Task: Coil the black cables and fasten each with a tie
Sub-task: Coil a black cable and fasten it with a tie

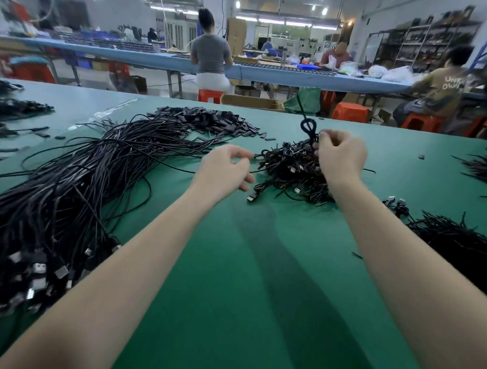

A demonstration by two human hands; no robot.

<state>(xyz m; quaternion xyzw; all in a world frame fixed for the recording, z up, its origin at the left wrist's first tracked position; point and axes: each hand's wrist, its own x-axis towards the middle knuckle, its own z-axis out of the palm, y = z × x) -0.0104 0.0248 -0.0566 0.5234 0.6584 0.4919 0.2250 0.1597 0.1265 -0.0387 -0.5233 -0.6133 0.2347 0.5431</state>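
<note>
A big bundle of loose black cables [69, 193] with metal plugs lies on the left of the green table [261, 268]. Ahead sits a heap of coiled, tied cables [290, 167]. My right hand [339, 158] is raised over that heap and pinches a small coiled cable [309, 130] whose tie end sticks up. My left hand [226, 169] hovers to the left of the heap, fingers loosely curled; thumb and forefinger seem to pinch a thin cable strand that runs toward the heap.
A pile of black ties [463, 244] lies at the right, more black pieces [209, 118] at the back. Further cable heaps sit at the far left [14, 107] and far right [485, 169]. Other people sit at a long blue bench [269, 71] behind.
</note>
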